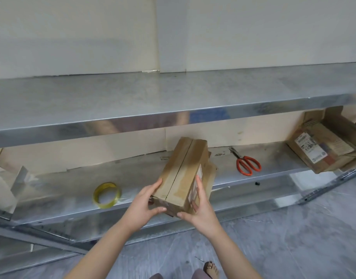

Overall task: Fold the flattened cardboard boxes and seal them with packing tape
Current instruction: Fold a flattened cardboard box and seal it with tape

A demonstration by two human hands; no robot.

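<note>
The left hand (pixel 147 202) grips the near left corner of the brown, taped cardboard box (pixel 181 170), its fingers (pixel 157 183) laid along the box's side. The right hand (pixel 201 210) clasps the near right corner the same way. The box is over the front edge of the lower metal shelf (pixel 72 188). Its long axis points away from the person and slightly right, with the seam on top. The yellow tape roll (pixel 107 195) lies to its left, and red-handled scissors (pixel 247 163) to its right.

both bare forearms reach forward and converge. left hand (pixel 146 202) and right hand (pixel 201 206) clasp the near end of a box (pixel 181 170) from either side, thumbs across its near face.
</note>
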